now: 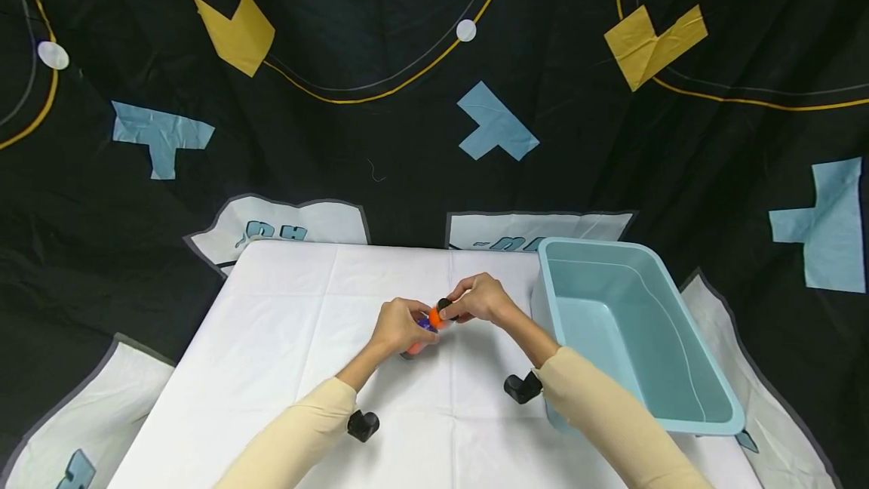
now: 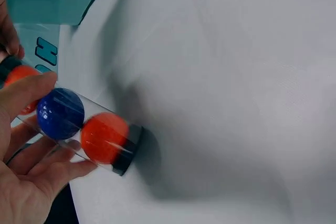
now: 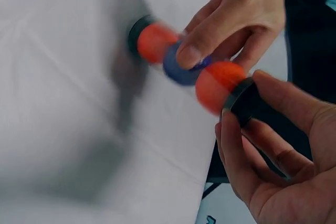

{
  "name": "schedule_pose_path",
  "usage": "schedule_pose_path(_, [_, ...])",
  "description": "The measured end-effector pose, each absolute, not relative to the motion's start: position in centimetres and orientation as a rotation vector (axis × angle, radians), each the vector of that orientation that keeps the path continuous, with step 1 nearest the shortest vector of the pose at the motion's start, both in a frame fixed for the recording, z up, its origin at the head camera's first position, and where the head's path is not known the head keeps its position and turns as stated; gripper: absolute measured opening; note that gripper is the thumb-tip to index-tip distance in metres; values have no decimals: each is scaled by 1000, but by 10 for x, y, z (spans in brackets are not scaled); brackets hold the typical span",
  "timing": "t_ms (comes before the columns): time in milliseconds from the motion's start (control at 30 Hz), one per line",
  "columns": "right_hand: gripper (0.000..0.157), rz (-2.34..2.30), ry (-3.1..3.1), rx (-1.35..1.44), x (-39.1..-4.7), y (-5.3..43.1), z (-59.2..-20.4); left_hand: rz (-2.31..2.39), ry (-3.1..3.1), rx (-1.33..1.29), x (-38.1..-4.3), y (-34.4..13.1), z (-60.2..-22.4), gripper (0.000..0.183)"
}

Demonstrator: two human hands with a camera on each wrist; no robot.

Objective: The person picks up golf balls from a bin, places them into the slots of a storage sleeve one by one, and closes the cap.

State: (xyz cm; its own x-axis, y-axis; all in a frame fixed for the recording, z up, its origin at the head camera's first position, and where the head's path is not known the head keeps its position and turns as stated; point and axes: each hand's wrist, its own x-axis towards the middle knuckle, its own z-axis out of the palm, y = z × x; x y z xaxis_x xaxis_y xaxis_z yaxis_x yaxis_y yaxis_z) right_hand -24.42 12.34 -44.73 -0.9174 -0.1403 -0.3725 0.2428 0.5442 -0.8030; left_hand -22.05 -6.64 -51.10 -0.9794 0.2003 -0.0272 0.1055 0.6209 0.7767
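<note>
A clear plastic tube [image 2: 122,167] holds an orange ball [image 2: 105,137], a blue ball [image 2: 60,114] and a second orange ball [image 3: 218,85]. It is tilted, and a black cap [image 2: 129,153] covers its lower end. My left hand [image 1: 397,329] grips the tube around its middle, thumb on one side and fingers on the other. At the upper end, my right hand [image 1: 483,296] pinches the other black cap [image 3: 244,100] between thumb and fingertips. Whether that cap is loose or tight I cannot tell. Both hands are above the white-covered table [image 1: 292,368].
To the right of my right forearm stands a light blue plastic bin [image 1: 597,278], with nothing visible in it. Black wrist mounts [image 1: 521,388] stick out from both sleeves. A dark patterned cloth [image 1: 380,164] hangs behind the table.
</note>
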Motion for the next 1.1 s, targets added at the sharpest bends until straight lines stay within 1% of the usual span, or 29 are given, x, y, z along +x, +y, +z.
schedule_pose_path(600, [23, -1383, 2338, 77, -246, 132, -451, 1308, 2737, 233, -221, -59, -512, 39])
schedule_pose_path(833, [25, -1383, 2381, 58, -243, 130, -449, 1332, 2746, 228, -221, -60, -511, 42])
schedule_pose_path(1100, [27, -1377, 2408, 14, -239, 125, -451, 1328, 2728, 181, -218, -61, -509, 39])
